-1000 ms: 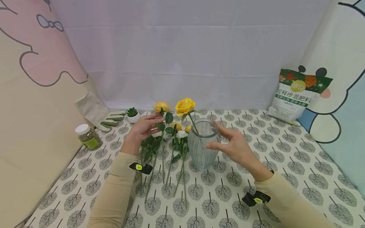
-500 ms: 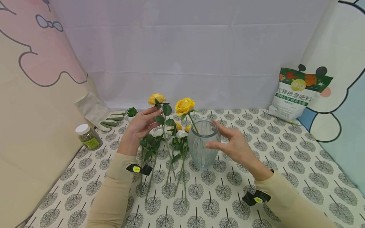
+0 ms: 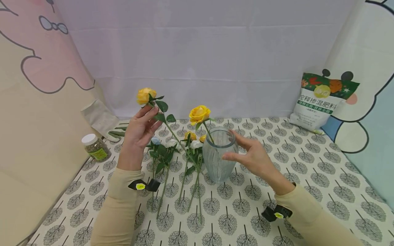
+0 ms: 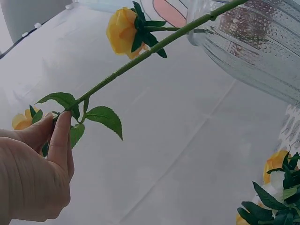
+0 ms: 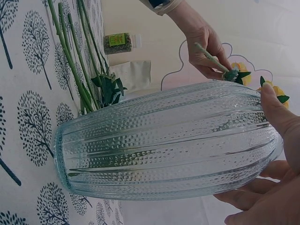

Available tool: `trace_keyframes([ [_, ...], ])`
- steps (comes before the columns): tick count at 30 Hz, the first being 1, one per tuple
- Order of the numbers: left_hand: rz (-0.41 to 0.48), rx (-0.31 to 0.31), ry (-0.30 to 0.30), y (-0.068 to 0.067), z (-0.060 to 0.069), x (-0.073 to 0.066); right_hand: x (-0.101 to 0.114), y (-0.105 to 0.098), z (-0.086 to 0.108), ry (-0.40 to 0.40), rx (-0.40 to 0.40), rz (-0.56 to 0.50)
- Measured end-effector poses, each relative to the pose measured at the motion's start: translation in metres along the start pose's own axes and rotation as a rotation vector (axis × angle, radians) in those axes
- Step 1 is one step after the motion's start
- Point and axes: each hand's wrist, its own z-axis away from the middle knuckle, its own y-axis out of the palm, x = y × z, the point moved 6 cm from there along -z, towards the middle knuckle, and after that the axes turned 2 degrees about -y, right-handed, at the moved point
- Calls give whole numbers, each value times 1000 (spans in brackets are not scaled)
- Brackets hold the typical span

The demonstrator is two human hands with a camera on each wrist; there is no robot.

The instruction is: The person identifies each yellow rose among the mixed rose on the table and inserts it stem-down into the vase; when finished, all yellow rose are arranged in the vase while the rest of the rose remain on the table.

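My left hand pinches the stem of a yellow rose just below its bloom, holding it above the table. Its leafy green stem slants down to the right, toward the flowers that lie there. With thumb and fingers around its upper side, my right hand holds a clear ribbed glass vase, which stands upright on the table. Another yellow rose stands in the vase, leaning left over the rim. Between the hands lie several stems with a white rose, a yellow rose and a pale blue flower.
A lidded jar and a pair of gardening gloves are at the left. A fertilizer bag leans at the back right. Patterned cloth covers the table, and a white curtain hangs behind.
My left hand has lifted the yellow rose up and to the left, away from the other flowers, and its stem now slants. My right hand and the vase have stayed put.
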Motion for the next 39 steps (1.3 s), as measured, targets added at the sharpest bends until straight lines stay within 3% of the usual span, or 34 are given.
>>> trace_keyframes([
  [7,153,-44,134,3,8,-12,-1,1,1,14,1,-5],
  [11,273,-7,199,9,11,-15,-1,0,1,1,-3,3],
  [21,421,61,333,18,23,-23,0,0,1,-16,-1,10],
  [25,422,48,373,20,26,-26,1,-1,0,-13,-2,7],
  [31,342,-8,441,22,30,-25,1,-1,0,-13,0,4],
  [39,176,123,556,32,36,-21,0,0,0,-2,-1,7],
])
